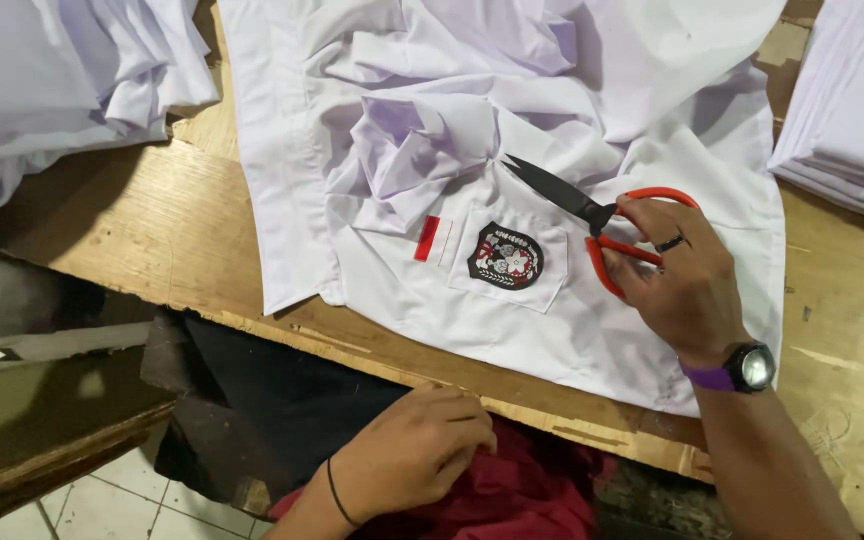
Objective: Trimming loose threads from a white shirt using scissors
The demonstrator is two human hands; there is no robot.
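A white shirt [552,330] lies crumpled on a wooden table [167,225], its chest pocket showing a dark embroidered badge [505,256] and a small red and white patch [430,239]. My right hand [687,280] rests on the shirt and grips orange-handled scissors [592,215], whose dark blades are together and point up-left above the pocket. A ring and a wristwatch with a purple strap [742,368] are on that hand and arm. My left hand [417,450] is below the table edge, fingers curled loosely over red cloth [512,495], with a thin black band on the wrist.
More white garments are heaped at the top left [42,70]. A neat stack of folded white cloth [852,110] sits at the right edge. Below the table's front edge are a dark gap, a lower wooden surface [42,420] and tiled floor [102,510].
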